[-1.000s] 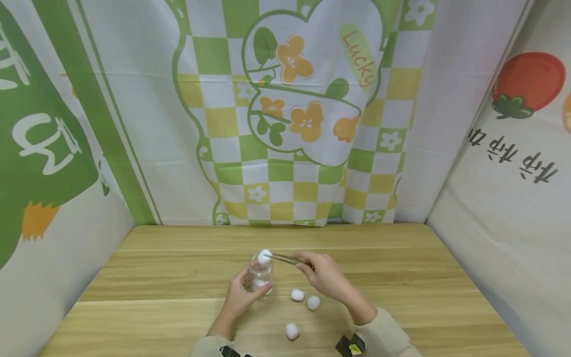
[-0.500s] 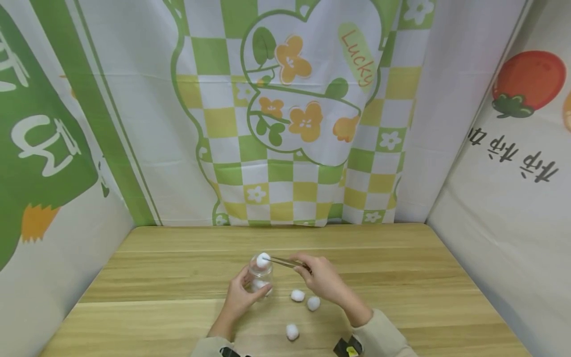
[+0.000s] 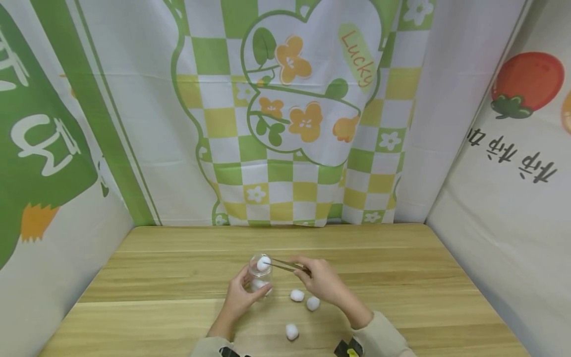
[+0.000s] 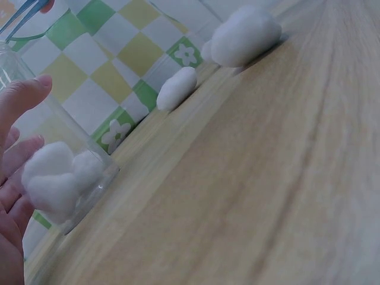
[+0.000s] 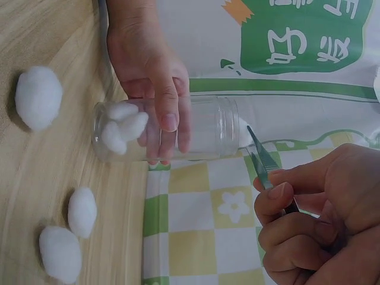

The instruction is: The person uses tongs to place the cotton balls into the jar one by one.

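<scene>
My left hand [image 3: 238,298] grips a clear glass jar [image 5: 205,113] that stands upright on the table, thumb on one side and fingers round the other. Several white cotton balls [image 5: 123,126] lie at its bottom. My right hand [image 3: 324,281] pinches metal tweezers [image 5: 261,157] between thumb and fingers, pointing left at the jar's mouth. Another cotton ball [image 3: 263,263] sits right in the mouth, one tweezer tip against it. In the head view the two tweezer arms stand apart. The right wrist view shows only a part of this ball beyond the rim.
Three loose cotton balls lie on the wooden table [image 3: 156,277]: two close together [image 3: 297,295] right of the jar, and a single one [image 3: 292,331] nearer the front. A patterned cloth [image 3: 276,193] hangs behind the table, with printed cloths at both sides.
The cotton ball at the jar's mouth has moved down and slightly left into the opening. The tweezer arms have spread apart. My left hand and the jar have stayed put.
</scene>
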Tool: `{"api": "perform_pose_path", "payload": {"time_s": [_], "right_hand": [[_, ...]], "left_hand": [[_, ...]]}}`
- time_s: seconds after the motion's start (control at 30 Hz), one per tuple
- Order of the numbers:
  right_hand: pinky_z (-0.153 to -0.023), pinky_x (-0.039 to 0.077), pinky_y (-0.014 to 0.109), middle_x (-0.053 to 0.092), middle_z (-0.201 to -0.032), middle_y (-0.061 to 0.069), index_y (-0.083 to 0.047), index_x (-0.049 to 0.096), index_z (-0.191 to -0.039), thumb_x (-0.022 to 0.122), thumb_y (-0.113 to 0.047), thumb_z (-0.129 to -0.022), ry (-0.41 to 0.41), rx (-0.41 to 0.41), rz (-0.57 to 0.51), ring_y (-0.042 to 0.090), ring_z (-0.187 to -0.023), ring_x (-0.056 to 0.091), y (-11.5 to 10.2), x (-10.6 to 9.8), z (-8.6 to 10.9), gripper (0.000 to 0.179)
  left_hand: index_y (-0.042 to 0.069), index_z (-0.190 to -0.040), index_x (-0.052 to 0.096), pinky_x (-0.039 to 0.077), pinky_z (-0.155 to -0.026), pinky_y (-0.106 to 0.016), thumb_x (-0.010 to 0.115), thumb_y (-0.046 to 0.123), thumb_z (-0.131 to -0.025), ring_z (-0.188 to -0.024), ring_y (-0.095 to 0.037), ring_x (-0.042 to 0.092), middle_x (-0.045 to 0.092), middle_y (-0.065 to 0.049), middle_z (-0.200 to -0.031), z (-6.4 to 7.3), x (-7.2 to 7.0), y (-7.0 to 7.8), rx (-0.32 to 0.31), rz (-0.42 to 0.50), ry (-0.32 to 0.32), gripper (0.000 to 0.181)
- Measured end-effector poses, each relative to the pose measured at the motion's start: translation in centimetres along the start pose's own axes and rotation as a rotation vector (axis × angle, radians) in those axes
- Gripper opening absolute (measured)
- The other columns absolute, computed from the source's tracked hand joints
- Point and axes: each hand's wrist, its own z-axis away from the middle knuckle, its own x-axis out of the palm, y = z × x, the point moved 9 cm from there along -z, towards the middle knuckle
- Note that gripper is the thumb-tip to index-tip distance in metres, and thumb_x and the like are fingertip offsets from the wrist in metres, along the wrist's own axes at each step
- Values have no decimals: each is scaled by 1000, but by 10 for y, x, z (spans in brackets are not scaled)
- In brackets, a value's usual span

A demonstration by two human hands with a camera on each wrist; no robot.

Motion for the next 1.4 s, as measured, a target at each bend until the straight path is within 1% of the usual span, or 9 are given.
{"api": "perform_pose_path", "payload": {"time_s": [0.07, 0.2, 0.3, 0.47, 0.7, 0.93, 1.07, 1.27, 1.4], "right_hand": [[-45, 28, 12, 49, -60, -3, -4, 62, -122, 58, -5, -94, -6, 4, -10, -1, -49, 32, 0, 0, 1, 28], [-45, 28, 12, 50, -62, -2, -3, 62, -122, 58, -4, -93, -16, 2, -27, -1, -50, 33, 1, 0, 1, 29], [-45, 28, 12, 51, -62, -2, -2, 62, -121, 58, -5, -93, -16, 1, -30, -2, -50, 32, 2, 0, 2, 28], [-45, 28, 12, 50, -61, -2, -3, 62, -121, 58, -6, -93, -16, -2, -37, -2, -50, 32, 2, 1, 1, 28], [-45, 28, 12, 49, -61, -3, -3, 62, -121, 58, -6, -93, -23, -8, -42, -2, -50, 32, 2, 1, 1, 28], [-45, 29, 12, 52, -61, -1, -4, 61, -122, 57, -6, -94, -24, -4, -50, -2, -50, 33, 3, -1, 4, 28], [-45, 31, 13, 53, -61, 1, -5, 61, -123, 57, -8, -95, -13, -2, -60, -3, -50, 34, 5, -3, 6, 28], [-45, 30, 13, 49, -60, -2, -6, 60, -123, 56, -8, -95, -7, -18, -74, -4, -50, 32, 8, -4, 9, 28], [-46, 31, 14, 49, -59, 0, -6, 59, -124, 55, -8, -96, -28, -26, -79, -4, -50, 34, 10, -4, 11, 28]], "left_hand": [[4, -125, 59, 51, -102, -49, 83, 12, -72, -112, -28, 65, 70, -16, -118, 0, 1, 0, 8, 4, -2, 58], [4, -123, 60, 50, -101, -52, 82, 12, -73, -111, -33, 65, 69, -17, -119, -1, 1, 1, 32, -3, -6, 56], [4, -123, 59, 49, -102, -53, 82, 12, -73, -112, -37, 64, 68, -17, -121, -1, 1, 1, 27, -6, -7, 55], [4, -124, 59, 49, -103, -52, 82, 11, -72, -113, -36, 64, 68, -16, -122, -1, 1, -1, 5, 10, -9, 57], [2, -125, 58, 48, -103, -55, 82, 11, -73, -114, -40, 63, 66, -19, -123, 0, 1, 0, 11, 10, -8, 59], [5, -124, 59, 48, -105, -52, 82, 11, -73, -116, -37, 62, 67, -16, -124, -1, 2, -2, -7, 19, -17, 57], [3, -126, 57, 48, -104, -53, 82, 12, -73, -115, -38, 63, 66, -18, -123, -1, 2, -2, -6, 11, -18, 59], [2, -126, 57, 49, -103, -51, 82, 12, -73, -115, -37, 63, 67, -18, -122, -1, 1, -1, 3, 2, -14, 60], [0, -127, 56, 49, -102, -52, 82, 11, -74, -115, -39, 63, 66, -20, -122, -1, 1, 0, 15, -3, -14, 60]]}}
